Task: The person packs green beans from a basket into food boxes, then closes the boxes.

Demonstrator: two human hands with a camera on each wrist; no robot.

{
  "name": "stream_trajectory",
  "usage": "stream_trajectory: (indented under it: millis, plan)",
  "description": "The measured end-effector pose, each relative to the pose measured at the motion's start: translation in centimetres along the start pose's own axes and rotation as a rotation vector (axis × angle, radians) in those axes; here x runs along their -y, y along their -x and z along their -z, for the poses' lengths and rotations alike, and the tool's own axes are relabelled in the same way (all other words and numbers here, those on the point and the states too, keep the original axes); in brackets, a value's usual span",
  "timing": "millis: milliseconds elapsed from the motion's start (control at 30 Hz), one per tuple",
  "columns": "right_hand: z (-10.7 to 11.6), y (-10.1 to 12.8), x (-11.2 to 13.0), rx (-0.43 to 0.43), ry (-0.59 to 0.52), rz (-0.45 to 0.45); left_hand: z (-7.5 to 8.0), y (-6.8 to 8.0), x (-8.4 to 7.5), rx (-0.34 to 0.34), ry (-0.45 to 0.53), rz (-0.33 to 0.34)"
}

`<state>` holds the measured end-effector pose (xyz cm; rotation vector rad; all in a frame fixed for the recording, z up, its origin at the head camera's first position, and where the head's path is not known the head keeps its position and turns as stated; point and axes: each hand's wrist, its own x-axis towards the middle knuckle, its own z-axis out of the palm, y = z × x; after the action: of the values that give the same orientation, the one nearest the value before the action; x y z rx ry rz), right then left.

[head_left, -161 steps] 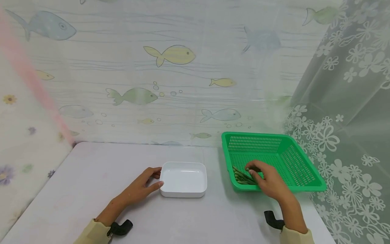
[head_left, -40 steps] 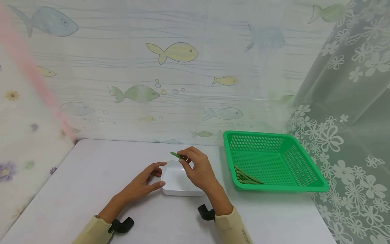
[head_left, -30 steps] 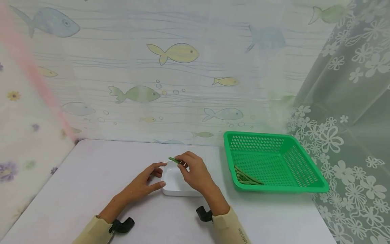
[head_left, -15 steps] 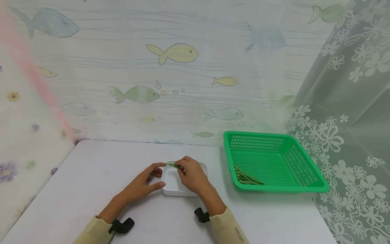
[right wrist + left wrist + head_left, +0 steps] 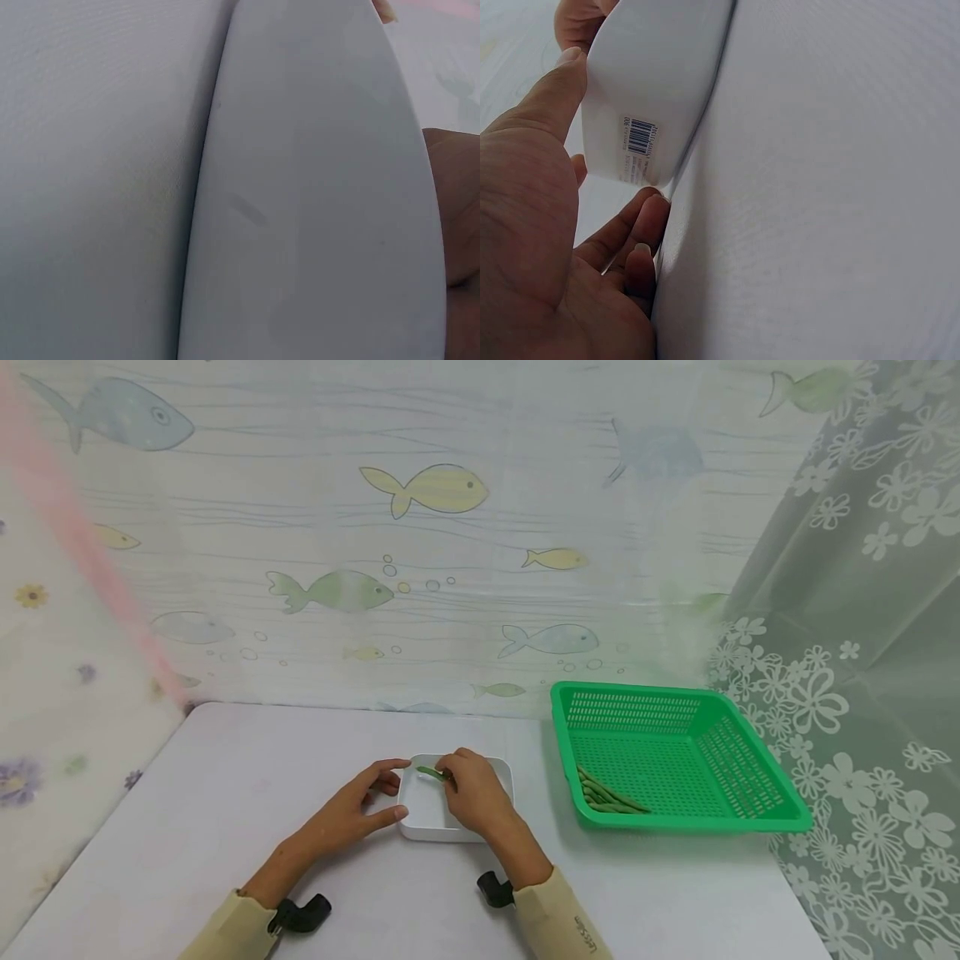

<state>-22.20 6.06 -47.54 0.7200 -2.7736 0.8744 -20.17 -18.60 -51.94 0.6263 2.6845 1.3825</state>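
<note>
1. White dish (image 5: 426, 814) sits at lower centre of the table (image 5: 225, 827), its left edge steadied by the left hand (image 5: 352, 810), fingers relaxed.
2. Right hand (image 5: 472, 793) pinches a green bean (image 5: 429, 772) just above the dish, long axis running left-right, tip toward the left hand.
3. Green basket (image 5: 750, 752), right of centre, holds more beans (image 5: 603, 795).
</note>
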Motion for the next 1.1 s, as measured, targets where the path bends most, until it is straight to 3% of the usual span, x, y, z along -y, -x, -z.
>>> stream_trajectory:
  millis: [633, 1100]
  plan:
    - [0.0, 0.5, -0.3, 0.030, 0.018, 0.010, 0.0, 0.0, 0.1, 0.002, 0.010, -0.006]
    - [2.0, 2.0, 1.2, 0.015, 0.071, 0.044, 0.0, 0.0, 0.2, 0.002, 0.005, -0.001]
